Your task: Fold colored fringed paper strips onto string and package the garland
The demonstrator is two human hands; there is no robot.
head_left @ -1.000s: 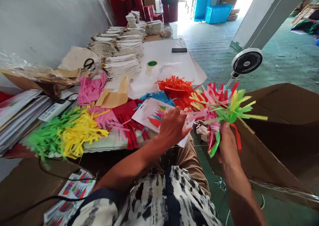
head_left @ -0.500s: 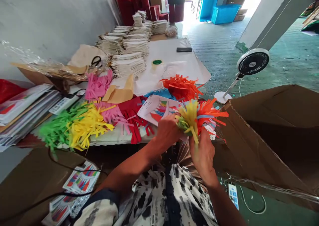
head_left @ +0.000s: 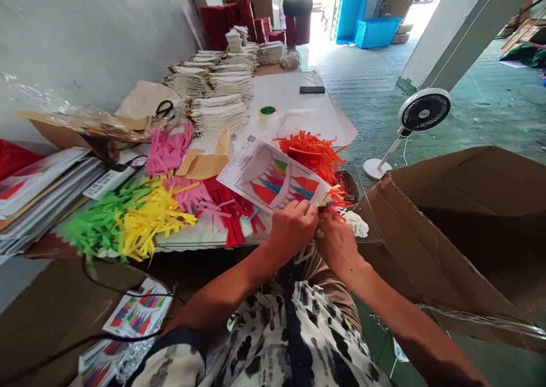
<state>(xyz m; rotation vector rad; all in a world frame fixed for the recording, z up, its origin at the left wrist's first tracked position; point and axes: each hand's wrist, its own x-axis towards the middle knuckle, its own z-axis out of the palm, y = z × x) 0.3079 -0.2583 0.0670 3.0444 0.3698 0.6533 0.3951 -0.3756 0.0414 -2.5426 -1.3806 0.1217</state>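
Note:
My left hand (head_left: 295, 222) is closed on the lower edge of a printed card (head_left: 277, 174) that shows a tassel bunting. Close against it, my right hand (head_left: 339, 238) has its fingers curled around the bundle of paper tassels (head_left: 336, 196), which is mostly hidden behind the card and my fingers. Orange tassels (head_left: 311, 155) lie just beyond the card. To the left, red tassels (head_left: 232, 213), pink tassels (head_left: 169, 148), yellow tassels (head_left: 151, 219) and green tassels (head_left: 100, 222) spread along the table edge. A bunched white string (head_left: 357, 224) sits beside my right hand.
Stacks of white string-edged pieces (head_left: 219, 111) line the wall side. Tape (head_left: 268, 111), a phone (head_left: 311, 90) and scissors (head_left: 164, 109) lie on the table. An open cardboard box (head_left: 409, 233) stands at right, near a fan (head_left: 425, 113). More printed cards (head_left: 136, 313) are at lower left.
The tassel bundle has gone from raised and fanned out in my hands to low and mostly hidden. The card now lies in front of it, gripped by my left hand.

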